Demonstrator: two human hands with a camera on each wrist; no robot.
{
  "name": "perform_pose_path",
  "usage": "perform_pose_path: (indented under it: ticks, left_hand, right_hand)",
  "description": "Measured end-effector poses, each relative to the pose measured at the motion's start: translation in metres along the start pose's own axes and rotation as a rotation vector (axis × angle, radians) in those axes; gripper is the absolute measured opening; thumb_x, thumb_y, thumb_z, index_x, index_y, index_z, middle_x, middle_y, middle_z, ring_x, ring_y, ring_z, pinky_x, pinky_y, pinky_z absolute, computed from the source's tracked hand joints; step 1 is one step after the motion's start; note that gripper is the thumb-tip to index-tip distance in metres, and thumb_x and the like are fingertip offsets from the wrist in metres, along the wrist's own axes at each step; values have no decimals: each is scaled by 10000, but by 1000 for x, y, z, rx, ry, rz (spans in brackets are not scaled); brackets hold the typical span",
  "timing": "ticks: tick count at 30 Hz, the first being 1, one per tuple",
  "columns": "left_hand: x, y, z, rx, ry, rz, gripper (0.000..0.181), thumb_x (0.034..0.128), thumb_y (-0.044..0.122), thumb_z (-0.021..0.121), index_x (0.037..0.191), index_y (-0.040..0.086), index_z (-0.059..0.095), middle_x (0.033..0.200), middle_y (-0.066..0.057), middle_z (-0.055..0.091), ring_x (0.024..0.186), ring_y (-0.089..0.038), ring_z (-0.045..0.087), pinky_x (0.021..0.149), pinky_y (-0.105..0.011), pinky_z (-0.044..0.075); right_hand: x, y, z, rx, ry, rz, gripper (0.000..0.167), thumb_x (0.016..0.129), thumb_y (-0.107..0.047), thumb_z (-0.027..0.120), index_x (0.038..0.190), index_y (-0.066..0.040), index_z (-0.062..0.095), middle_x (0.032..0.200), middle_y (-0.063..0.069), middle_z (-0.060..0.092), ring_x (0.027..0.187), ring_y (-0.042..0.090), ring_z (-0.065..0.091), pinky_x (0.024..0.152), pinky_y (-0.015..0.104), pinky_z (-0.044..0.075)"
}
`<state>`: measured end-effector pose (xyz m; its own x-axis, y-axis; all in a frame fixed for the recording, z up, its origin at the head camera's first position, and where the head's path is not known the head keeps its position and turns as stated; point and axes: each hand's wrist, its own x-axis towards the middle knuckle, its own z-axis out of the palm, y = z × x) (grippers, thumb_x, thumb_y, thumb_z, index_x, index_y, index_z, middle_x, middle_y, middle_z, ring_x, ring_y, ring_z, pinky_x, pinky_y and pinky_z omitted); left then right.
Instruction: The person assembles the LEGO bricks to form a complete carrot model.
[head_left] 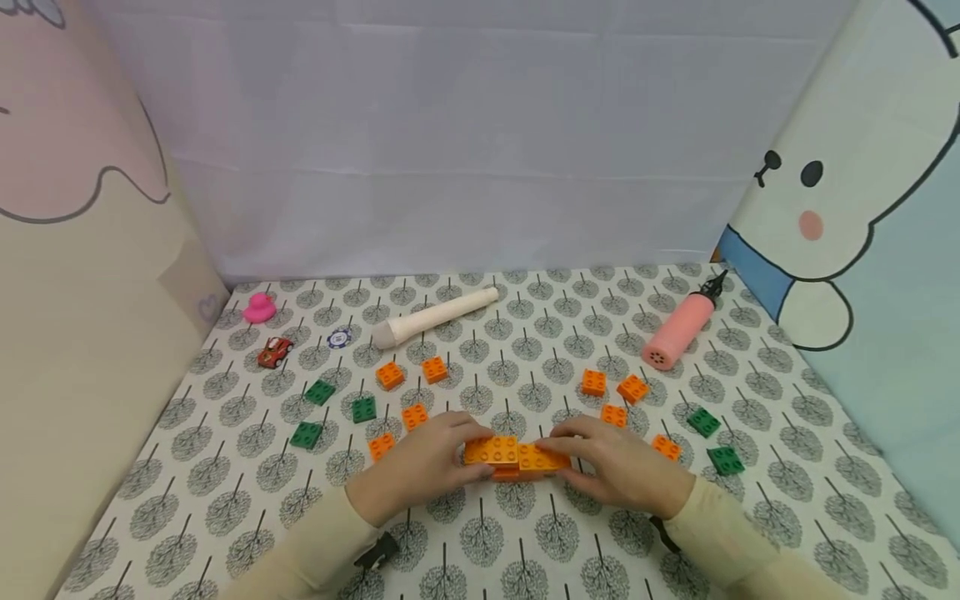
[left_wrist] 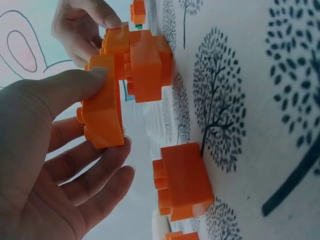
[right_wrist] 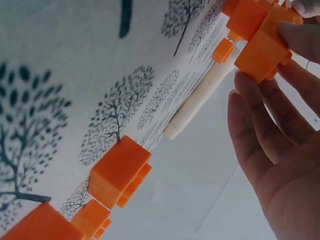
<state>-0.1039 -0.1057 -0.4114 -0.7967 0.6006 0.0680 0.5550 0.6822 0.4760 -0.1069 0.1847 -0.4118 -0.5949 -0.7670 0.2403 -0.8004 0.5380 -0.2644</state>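
Note:
Near the middle of the table an orange toy brick [head_left: 491, 450] is pinched by my left hand [head_left: 423, 462], thumb on one side and fingers on the other. In the left wrist view this brick [left_wrist: 102, 112] is tilted, its studs facing left. My right hand [head_left: 626, 463] pinches another orange brick [head_left: 543, 458] right beside it. Lower orange bricks [left_wrist: 146, 67] show beneath the held ones, near the cloth. Whether the left brick is pressed onto them, I cannot tell. The right wrist view shows the right hand's brick [right_wrist: 262, 52] between thumb and fingers.
Loose orange bricks [head_left: 390, 375] and green bricks [head_left: 306, 435] lie on both sides. Farther back are a white tube [head_left: 438, 317], a pink cylinder [head_left: 678, 332], a pink duck [head_left: 259, 308], a red toy car [head_left: 274, 352] and a blue-and-white chip [head_left: 339, 338].

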Motion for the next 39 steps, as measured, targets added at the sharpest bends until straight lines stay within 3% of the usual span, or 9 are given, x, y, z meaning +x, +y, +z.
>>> perform_pose_path:
  ticks: [8,14,25,32,39]
  left_hand:
    - [-1,-1,8,35,-4,-3,472,874,408,745,1242,117,690,1142,1,672,1025,-124,616,929,-321,544]
    - [-1,0,8,-5,-7,-23,466,869,390,757,1244,121,692,1124,2,668,954,-92,605,862,-289,557]
    - [-3,1,10,-13,23,2,452,840,351,792,1221,122,710,1062,12,654,882,-73,571,789,-245,547]
    - [-1,4,9,-54,-1,-29,445,838,327,797,1221,116,714,975,47,595,776,-57,489,664,-180,483]
    - [0,4,8,-68,-16,-50,437,834,318,803,1213,117,720,943,59,572,750,-63,476,639,-183,463]
  right_hand:
    - [-1,1,2,7,10,-6,440,855,-203,779,1281,-165,677,1159,8,649,973,146,641,812,317,589]
    - [1,1,1,23,-10,5,433,870,-199,764,1292,-162,673,1173,5,642,992,144,634,833,321,585]
    - [3,1,-1,31,-59,32,440,880,-190,754,1310,-158,666,1177,4,638,975,126,620,815,299,580]
    - [3,0,-3,16,-61,40,438,879,-194,753,1308,-161,669,1171,3,635,960,117,610,800,290,576]
    - [2,1,0,15,-40,24,449,877,-185,756,1315,-167,664,1176,3,633,966,124,612,803,297,579]
